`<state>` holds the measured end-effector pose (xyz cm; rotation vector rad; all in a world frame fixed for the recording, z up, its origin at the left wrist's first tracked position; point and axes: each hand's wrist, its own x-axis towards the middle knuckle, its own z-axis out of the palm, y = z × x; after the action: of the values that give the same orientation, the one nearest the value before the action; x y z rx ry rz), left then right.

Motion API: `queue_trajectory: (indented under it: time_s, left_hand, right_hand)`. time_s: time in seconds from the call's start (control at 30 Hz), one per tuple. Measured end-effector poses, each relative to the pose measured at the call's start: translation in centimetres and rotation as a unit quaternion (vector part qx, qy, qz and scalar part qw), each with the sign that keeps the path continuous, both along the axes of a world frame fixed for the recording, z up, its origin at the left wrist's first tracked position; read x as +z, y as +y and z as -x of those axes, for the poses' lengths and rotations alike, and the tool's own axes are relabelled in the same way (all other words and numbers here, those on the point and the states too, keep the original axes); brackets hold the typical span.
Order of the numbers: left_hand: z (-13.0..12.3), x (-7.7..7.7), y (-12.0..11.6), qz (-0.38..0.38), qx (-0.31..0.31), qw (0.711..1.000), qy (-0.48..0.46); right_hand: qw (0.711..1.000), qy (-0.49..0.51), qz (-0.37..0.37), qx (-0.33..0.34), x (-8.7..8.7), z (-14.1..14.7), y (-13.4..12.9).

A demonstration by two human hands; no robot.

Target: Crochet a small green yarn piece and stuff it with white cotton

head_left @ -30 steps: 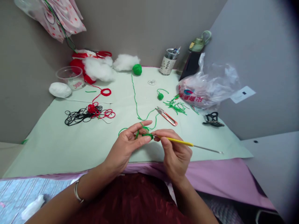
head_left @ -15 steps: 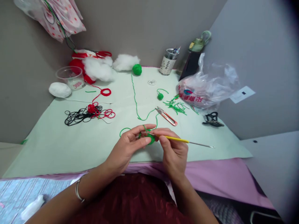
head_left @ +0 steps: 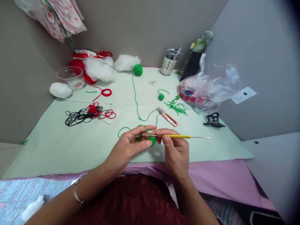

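My left hand (head_left: 127,147) pinches a small green crochet piece (head_left: 152,141) between thumb and fingers, with green yarn (head_left: 147,129) running over its raised index finger. In my right hand (head_left: 177,150) is a crochet hook (head_left: 179,136) with a yellow handle, held almost level; its metal tip lies at the top of the crochet piece, by the left fingers. From there the yarn trails across the table to a green yarn ball (head_left: 137,70) at the back. Orange thread snips (head_left: 167,117) lie just beyond my hands. My fingers partly hide the crochet piece.
To the left are tangled black cord (head_left: 77,117), red yarn (head_left: 106,92), a white yarn ball (head_left: 60,90) and a clear plastic cup (head_left: 70,75). Stuffing (head_left: 99,68) sits behind. On the right are green scraps (head_left: 177,106), a plastic bag (head_left: 201,90) and a black hair claw (head_left: 213,120).
The crochet hook has swung from sloping down rightward to nearly level, and its tip has shifted slightly at the crochet piece. The yarn over my left index finger has moved a little left.
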<state>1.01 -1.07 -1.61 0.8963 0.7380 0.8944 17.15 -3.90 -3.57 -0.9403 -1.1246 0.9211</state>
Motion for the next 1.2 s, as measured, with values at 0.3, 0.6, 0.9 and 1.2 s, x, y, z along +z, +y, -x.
queue_trajectory:
  time_s: [0.3,0.6,0.9,1.2]
  left_hand:
    - [0.4,0.0,0.1,-0.026,0.029,0.998,0.046]
    - [0.3,-0.2,-0.3,-0.101,0.08,0.985,0.112]
    - [0.4,0.2,0.2,0.154,-0.026,0.981,-0.118]
    - [0.2,0.7,-0.5,0.08,-0.003,0.994,-0.071]
  right_hand:
    - [0.991,0.124,0.028,0.036,0.4,-0.1,0.6]
    - [0.947,-0.263,-0.166,-0.076,0.2,-0.2,-1.2]
    - [0.973,-0.155,-0.129,-0.112,0.3,0.3,-0.7]
    - [0.982,-0.13,-0.105,-0.089,1.0,1.3,-0.2]
